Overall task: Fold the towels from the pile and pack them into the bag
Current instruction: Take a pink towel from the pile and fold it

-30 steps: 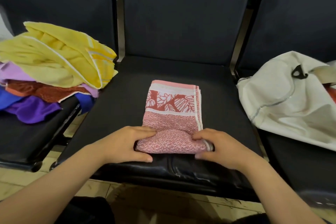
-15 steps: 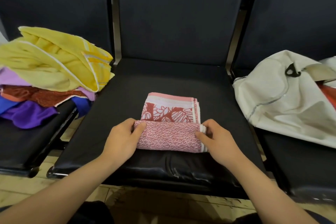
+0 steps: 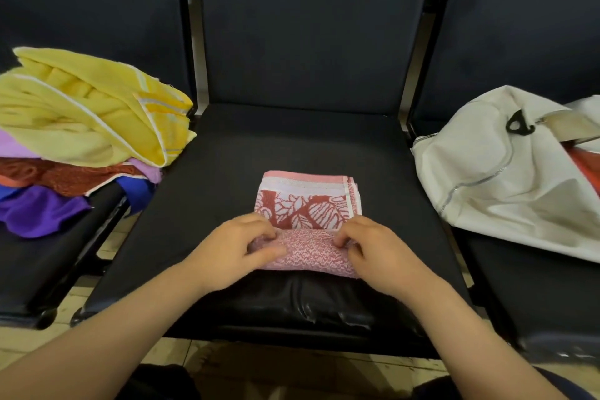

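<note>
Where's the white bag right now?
In the head view, the white bag lies on the right-hand seat, right of the pink towel on the middle seat.

Folded towel (image 3: 308,204) lying on the middle seat (image 3: 292,146), towel pile (image 3: 81,120) sitting on the left seat (image 3: 48,269), bag (image 3: 487,178) resting on the right seat (image 3: 535,295).
</note>
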Action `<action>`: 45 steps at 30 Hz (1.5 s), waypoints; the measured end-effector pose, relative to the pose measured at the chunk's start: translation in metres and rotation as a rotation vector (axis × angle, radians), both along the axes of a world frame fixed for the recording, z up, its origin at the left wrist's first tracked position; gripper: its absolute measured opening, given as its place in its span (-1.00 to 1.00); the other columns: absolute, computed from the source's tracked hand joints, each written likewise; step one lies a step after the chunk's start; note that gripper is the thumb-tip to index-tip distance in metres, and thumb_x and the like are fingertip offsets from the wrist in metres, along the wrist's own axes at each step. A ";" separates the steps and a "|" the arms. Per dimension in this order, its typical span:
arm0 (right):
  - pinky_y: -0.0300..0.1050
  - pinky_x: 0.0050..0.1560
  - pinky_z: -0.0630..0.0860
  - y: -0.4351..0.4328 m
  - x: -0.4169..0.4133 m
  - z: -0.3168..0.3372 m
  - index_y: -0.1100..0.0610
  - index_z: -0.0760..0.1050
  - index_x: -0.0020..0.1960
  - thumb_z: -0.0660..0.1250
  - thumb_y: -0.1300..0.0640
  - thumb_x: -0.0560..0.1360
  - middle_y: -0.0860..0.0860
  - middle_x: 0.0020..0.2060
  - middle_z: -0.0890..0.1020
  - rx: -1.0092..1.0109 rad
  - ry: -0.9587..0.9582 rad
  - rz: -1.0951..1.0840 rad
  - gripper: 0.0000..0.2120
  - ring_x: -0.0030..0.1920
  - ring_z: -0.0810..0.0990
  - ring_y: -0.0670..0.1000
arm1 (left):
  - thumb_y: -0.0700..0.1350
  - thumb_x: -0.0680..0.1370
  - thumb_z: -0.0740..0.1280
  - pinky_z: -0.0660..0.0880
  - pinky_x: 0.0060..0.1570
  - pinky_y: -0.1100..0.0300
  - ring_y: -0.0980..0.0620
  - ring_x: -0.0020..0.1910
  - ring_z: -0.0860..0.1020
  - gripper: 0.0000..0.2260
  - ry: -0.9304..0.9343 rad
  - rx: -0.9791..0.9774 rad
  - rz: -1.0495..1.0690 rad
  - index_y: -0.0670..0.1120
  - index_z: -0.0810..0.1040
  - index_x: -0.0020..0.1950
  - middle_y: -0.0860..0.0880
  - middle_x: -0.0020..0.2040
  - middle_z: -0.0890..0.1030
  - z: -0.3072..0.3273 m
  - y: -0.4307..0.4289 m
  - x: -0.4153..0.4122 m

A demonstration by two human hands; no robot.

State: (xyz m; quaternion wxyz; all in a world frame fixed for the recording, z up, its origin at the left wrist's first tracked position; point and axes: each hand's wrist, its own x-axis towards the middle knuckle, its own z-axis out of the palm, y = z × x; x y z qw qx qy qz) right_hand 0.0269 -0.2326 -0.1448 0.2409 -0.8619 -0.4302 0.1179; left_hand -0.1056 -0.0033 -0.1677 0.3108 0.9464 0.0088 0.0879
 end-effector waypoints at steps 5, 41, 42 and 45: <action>-0.32 0.15 0.38 -0.019 0.007 0.006 -0.14 0.40 0.23 0.44 -0.12 0.42 -0.27 0.17 0.44 -0.136 0.197 0.089 -0.57 0.14 0.44 -0.25 | 0.11 0.45 0.44 0.35 0.24 0.33 0.30 0.23 0.43 -0.48 0.188 -0.035 0.022 0.12 0.36 0.37 0.27 0.27 0.44 -0.002 0.009 -0.009; -0.23 -0.10 0.53 0.001 0.008 0.001 -0.12 0.39 0.05 0.43 0.02 0.44 -0.13 -0.04 0.61 0.078 0.259 -0.059 -0.72 -0.09 0.59 -0.13 | 0.19 0.25 0.23 0.50 -0.02 0.16 0.16 -0.06 0.56 -0.56 0.152 -0.081 0.110 0.13 0.44 0.10 0.13 -0.01 0.60 0.010 0.008 0.005; -0.20 -0.14 0.55 0.001 0.008 0.003 -0.08 0.42 -0.01 0.44 0.02 0.45 -0.11 -0.12 0.63 0.124 0.330 -0.077 -0.78 -0.15 0.61 -0.14 | 0.20 0.24 0.24 0.50 -0.09 0.14 0.15 -0.14 0.56 -0.62 0.145 -0.178 0.151 0.11 0.47 0.01 0.10 -0.11 0.62 0.012 0.007 0.005; -0.14 -0.16 0.59 0.003 0.008 0.006 0.02 0.53 -0.08 0.41 -0.04 0.48 -0.06 -0.18 0.67 0.202 0.427 -0.197 -0.85 -0.17 0.65 -0.11 | 0.21 0.24 0.30 0.49 -0.05 0.07 0.07 -0.16 0.61 -0.64 0.155 -0.480 0.248 0.00 0.56 -0.13 0.01 -0.18 0.66 0.011 0.006 0.008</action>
